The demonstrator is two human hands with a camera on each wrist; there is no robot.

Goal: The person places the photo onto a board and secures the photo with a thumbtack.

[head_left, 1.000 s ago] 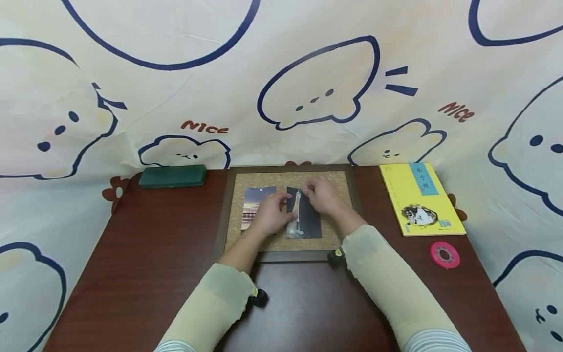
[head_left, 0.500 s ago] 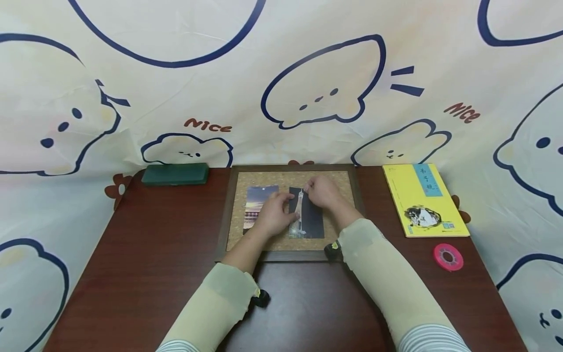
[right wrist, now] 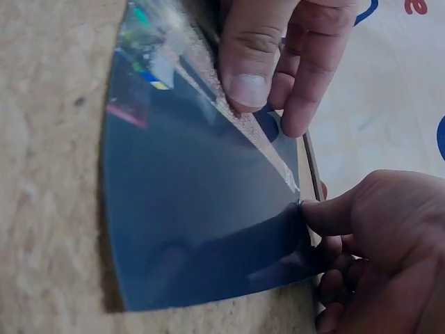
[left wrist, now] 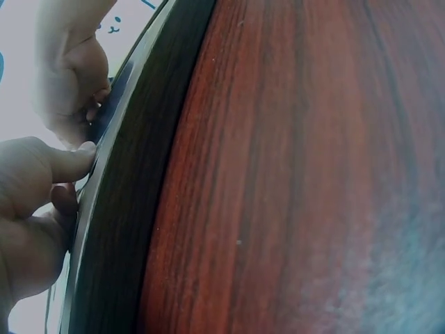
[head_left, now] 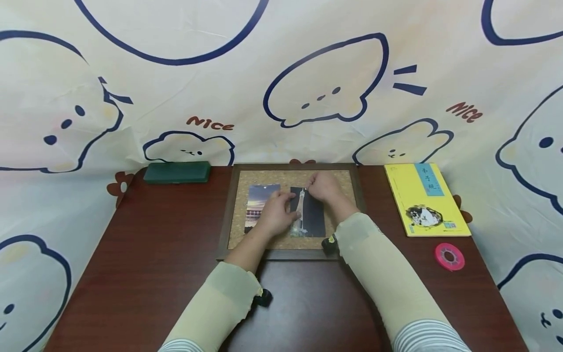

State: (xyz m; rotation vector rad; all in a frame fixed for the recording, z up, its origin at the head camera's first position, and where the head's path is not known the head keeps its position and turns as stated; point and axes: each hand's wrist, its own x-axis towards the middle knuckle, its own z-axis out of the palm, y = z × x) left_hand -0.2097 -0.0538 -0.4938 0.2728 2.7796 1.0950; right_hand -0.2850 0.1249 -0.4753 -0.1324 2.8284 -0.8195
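Observation:
A dark photo of a lit tower (head_left: 314, 220) lies on a brown-framed cork board (head_left: 235, 215), right of a photo of a purple sky (head_left: 256, 203). My left hand (head_left: 274, 215) rests on the tower photo's left side; in the right wrist view its thumb (right wrist: 250, 90) presses the glossy face. At the photo's top edge my right hand (head_left: 325, 187) pinches a tiny silvery pin-like piece (right wrist: 301, 202), mostly hidden by the fingertips. In the right wrist view the photo (right wrist: 201, 216) bows, its lower-left edge standing off the cork.
A green case (head_left: 177, 172) sits at the back left of the dark wooden table (head_left: 132, 264). To the right lie a yellow book (head_left: 402, 188) and a pink ring-shaped spool (head_left: 460, 257). A printed cloth (head_left: 246, 88) hangs behind.
The head view has shifted slightly. My right hand has turned a little at the photo's top edge, its fingers more tucked in. The left hand and photo stay in place.

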